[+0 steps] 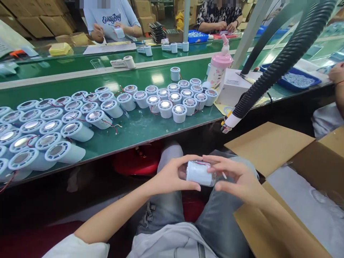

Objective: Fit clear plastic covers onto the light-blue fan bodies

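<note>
Over my lap, a light blue cylindrical housing (198, 173) lies on its side between my hands. Red wires run along its upper edge, and its right end looks clear and shiny. My left hand (178, 175) is wrapped round its left side, thumb below and fingers above. On the other end, my right hand (236, 175) closes with its fingertips and thumb, and a small white tip shows by its fingers. Many similar light blue housings (179, 111) with round metallic tops stand on the green workbench (134, 130), several trailing thin red wires.
A black corrugated hose (271, 68) hangs down at the right. Below it an open cardboard box (268, 147) holds white wrapping. A pink-lidded bottle (220, 66) and a white box (232, 87) stand on the bench. Co-workers (113, 21) sit across; another person's hand (337, 73) is at right.
</note>
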A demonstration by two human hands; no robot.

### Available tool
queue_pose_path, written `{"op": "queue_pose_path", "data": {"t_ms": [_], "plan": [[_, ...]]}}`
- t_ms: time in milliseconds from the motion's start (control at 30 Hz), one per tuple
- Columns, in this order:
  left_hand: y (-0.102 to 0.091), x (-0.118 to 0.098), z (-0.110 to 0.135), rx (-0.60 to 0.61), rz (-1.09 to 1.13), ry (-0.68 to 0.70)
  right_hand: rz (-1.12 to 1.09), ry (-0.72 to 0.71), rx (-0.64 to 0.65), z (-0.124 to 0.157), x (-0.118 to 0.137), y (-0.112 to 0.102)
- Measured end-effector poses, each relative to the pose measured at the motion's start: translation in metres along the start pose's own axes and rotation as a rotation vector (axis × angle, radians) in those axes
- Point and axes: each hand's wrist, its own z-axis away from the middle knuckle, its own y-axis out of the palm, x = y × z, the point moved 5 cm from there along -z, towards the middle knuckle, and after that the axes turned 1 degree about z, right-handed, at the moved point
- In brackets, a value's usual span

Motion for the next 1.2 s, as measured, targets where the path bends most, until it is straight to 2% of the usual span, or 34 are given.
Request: {"op": "queue_pose_path", "data": {"t_ms": [67,133,233,367,567,800,1200], "plan": [[0.001,0.004,0.002,-0.038,0.124,-0.057,0.191,-0.101,0.033,0.005,0.004,0.001],[0.002,0.005,0.003,-0.038,0.156,-0.094,0.246,-0.121,0.017,0.009,0.003,0.001],[0.0,-0.001,0.006,-0.028,0.063,-0.072,0.129,-0.052,0.023,0.013,-0.003,0.003],[-0.004,-0.012,0.011,-0.028,-0.045,0.042,-0.002,0.048,0.086,0.015,-0.008,0.006],[-0.002,-0.019,0.016,0.01,-0.094,0.172,-0.148,0.092,0.101,0.015,-0.004,0.006],[-0.002,-0.023,0.019,0.032,-0.18,0.256,-0.32,0.212,0.129,0.015,-0.004,0.01],[0.0,-0.027,0.019,0.039,-0.229,0.31,-0.525,0.358,0.139,0.015,-0.015,0.015]]}}
